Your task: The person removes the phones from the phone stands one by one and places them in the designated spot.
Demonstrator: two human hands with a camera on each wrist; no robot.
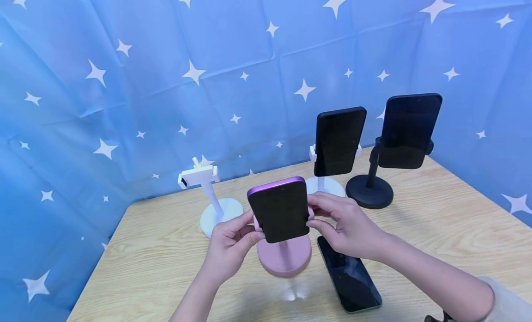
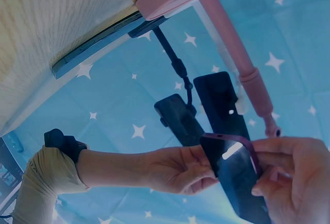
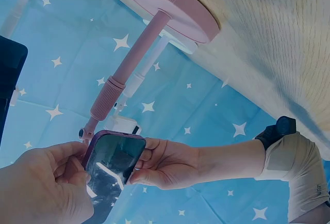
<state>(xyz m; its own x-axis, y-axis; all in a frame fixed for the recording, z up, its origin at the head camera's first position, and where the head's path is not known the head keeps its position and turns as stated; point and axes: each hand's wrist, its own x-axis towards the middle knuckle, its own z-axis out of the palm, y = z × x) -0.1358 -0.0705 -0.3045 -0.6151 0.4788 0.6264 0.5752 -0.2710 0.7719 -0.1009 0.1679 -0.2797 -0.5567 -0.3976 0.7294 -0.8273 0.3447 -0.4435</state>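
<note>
Purple phone at pink stand, flat phone beside, white stand behind

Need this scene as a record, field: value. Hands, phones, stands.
left hand: grips at the left side of the purple-edged phone
right hand: grips at its right side
pink stand: clamp at that phone's sides
loose phone: flat on table
rear white stand: holds upright phone
black stand: holds black phone
left white stand: no phone mounted
</note>
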